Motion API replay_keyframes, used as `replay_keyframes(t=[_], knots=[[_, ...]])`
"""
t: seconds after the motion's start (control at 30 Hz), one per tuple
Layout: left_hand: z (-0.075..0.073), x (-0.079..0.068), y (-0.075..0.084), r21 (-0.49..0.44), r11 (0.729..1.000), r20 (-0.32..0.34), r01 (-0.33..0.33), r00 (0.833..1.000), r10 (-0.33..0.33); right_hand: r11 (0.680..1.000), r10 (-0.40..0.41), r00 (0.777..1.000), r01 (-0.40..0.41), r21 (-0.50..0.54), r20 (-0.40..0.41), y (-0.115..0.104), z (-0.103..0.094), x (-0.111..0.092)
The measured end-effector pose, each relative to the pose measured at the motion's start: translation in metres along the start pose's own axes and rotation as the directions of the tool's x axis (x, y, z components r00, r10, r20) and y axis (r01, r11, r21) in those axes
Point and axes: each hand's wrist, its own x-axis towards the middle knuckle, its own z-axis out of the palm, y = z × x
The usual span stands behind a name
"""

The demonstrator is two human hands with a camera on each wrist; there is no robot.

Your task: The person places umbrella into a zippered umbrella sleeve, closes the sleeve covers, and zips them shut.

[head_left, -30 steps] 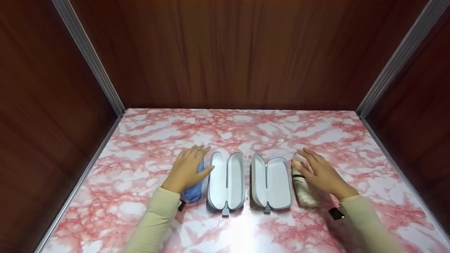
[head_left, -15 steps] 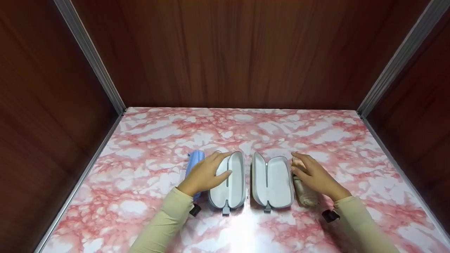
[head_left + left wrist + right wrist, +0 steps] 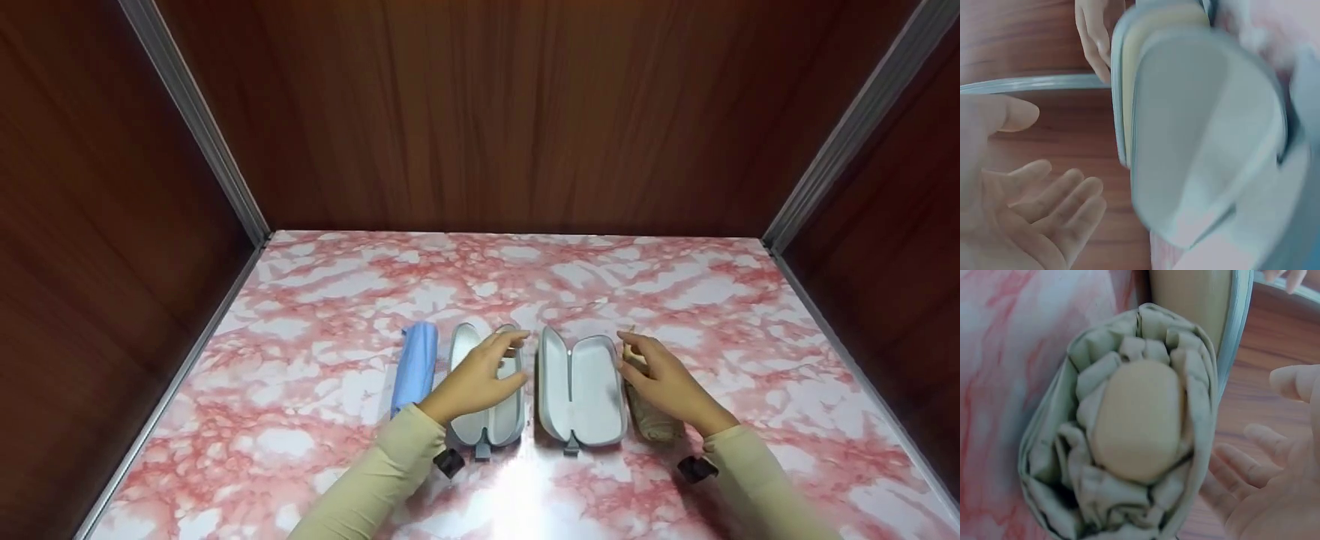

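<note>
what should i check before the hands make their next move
1. Left case open: ok, halves spread apart.
2. Right case open: ok, with nothing seen inside it.
3. Left case bare inside: cannot tell, the left hand hides part of it in the head view.
4. Blue roll in the left hand: not ok, it lies outside, beside the left case.
5. Beige umbrella gripped: not ok, the right hand has its fingers spread beside it.
</note>
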Motion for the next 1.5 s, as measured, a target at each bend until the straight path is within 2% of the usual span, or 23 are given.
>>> replay_keyframes(t=[0.1, 0.17, 0.3, 0.43, 0.63, 1.03, 1.27, 1.5], knots=[[0.006, 0.005, 0.005, -0.074, 0.997, 0.023, 0.034, 0.999, -0.033, 1.000, 0.005, 1.000, -0.006, -0.017, -0.029, -0.001, 0.002, 0.000], [0.009, 0.009, 0.007, -0.090, 0.995, 0.034, 0.049, 0.998, -0.046, 0.999, 0.011, 0.999, -0.013, -0.038, -0.053, -0.001, 0.004, 0.000], [0.014, 0.012, 0.012, -0.066, 0.995, 0.046, 0.079, 0.996, -0.076, 0.997, 0.024, 0.995, -0.032, -0.077, -0.094, -0.001, 0.006, 0.000], [0.017, 0.014, 0.016, -0.003, 0.994, 0.066, 0.111, 0.992, -0.110, 0.994, 0.033, 0.994, -0.043, -0.103, -0.101, -0.002, 0.007, 0.000], [0.019, 0.017, 0.020, 0.101, 0.986, 0.109, 0.136, 0.983, -0.146, 0.993, 0.081, 0.996, -0.083, -0.087, -0.033, -0.004, 0.007, 0.000], [0.024, 0.021, 0.024, 0.138, 0.974, 0.178, 0.180, 0.963, -0.203, 0.987, 0.156, 0.984, -0.152, -0.046, 0.090, -0.004, 0.008, 0.000], [0.027, 0.024, 0.025, 0.149, 0.968, 0.227, 0.200, 0.946, -0.230, 0.985, 0.168, 0.980, -0.164, -0.046, 0.105, -0.005, 0.007, 0.001], [0.034, 0.030, 0.027, 0.187, 0.963, 0.216, 0.193, 0.948, -0.232, 0.987, 0.161, 0.981, -0.157, -0.044, 0.110, -0.004, 0.008, 0.003]])
